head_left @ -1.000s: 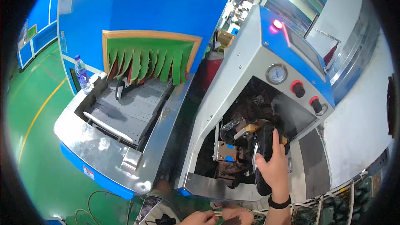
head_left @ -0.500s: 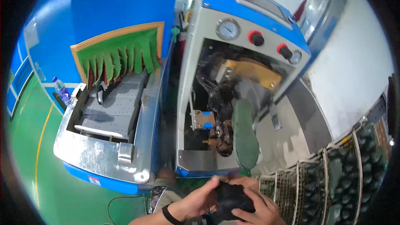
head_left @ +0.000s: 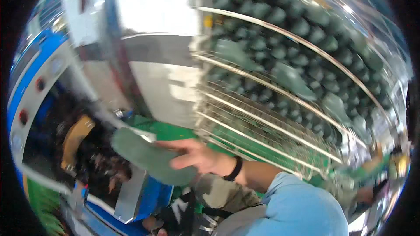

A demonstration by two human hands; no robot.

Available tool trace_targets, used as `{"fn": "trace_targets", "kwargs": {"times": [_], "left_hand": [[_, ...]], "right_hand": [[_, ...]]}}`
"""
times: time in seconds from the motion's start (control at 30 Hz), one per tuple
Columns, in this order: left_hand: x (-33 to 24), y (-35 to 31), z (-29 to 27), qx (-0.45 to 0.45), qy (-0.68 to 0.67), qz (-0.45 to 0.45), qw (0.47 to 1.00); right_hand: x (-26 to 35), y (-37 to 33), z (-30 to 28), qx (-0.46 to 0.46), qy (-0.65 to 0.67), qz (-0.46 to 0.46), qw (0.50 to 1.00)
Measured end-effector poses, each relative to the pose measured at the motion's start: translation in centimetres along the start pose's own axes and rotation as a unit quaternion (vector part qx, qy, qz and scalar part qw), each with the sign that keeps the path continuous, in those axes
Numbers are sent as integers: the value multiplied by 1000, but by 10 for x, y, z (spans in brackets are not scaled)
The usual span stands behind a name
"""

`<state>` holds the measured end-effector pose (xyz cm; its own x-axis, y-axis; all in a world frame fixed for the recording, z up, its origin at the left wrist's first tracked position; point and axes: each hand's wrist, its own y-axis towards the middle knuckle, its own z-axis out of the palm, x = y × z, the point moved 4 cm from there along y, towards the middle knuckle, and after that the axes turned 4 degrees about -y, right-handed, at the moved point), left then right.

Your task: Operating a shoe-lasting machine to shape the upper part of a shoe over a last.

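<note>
A green, sole-shaped shoe last (head_left: 146,155) lies slantwise in front of the machine's opening. Round its near end, my right hand (head_left: 199,155) has closed, thumb on the upper face and fingers along the far edge. A black band circles that wrist. Whether the last still touches the machine cannot be told. Behind it are blurred dark jaws (head_left: 109,170) and a yellow curved piece (head_left: 76,142). A small patch of skin (head_left: 151,224) at the lower edge may be my left hand, beside a black item (head_left: 180,209) with a white mark; its fingers cannot be made out.
A white wire rack (head_left: 271,78) stands at the right, its upper shelves packed with green lasts. The blue and grey machine (head_left: 30,100) fills the left side. Behind them is a white and grey wall (head_left: 162,57). A person's sleeve or clothing blurs at the far right.
My view has swung right and tilted, bringing the rack to the middle. My right hand has left the black piece both hands held and now grips the green last.
</note>
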<state>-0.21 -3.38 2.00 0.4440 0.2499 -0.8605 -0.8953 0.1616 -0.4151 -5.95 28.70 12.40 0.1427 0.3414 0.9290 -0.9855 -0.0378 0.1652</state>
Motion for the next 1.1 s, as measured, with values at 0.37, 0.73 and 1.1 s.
{"fn": "trace_targets", "kwargs": {"times": [0.37,0.73,1.1], "left_hand": [[-24,-1,64,12,143,26,989],[-28,-6,40,63,107,11,992],[-82,-100,-95,-276,314,253,872]], "right_hand": [[56,-523,-206,-506,316,-282,751],[112,-734,-335,-724,198,-313,583],[54,-713,-343,-795,138,-229,545]]}}
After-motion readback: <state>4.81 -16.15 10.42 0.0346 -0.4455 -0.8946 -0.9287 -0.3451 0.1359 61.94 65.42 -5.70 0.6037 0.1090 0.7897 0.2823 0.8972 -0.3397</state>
